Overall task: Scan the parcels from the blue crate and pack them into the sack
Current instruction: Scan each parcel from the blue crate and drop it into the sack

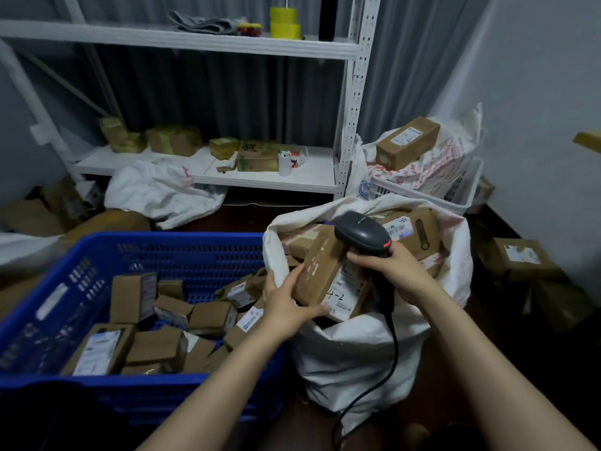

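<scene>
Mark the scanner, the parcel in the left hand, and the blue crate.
scanner (361, 234), head view, on its dark head.
parcel (322, 268), head view, on its bare cardboard top face.
blue crate (182, 255), head view, on its perforated far wall.

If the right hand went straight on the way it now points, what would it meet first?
Probably the parcel held by the left hand: the right hand, gripping the scanner, points at it above the sack. Depth is unclear.
</scene>
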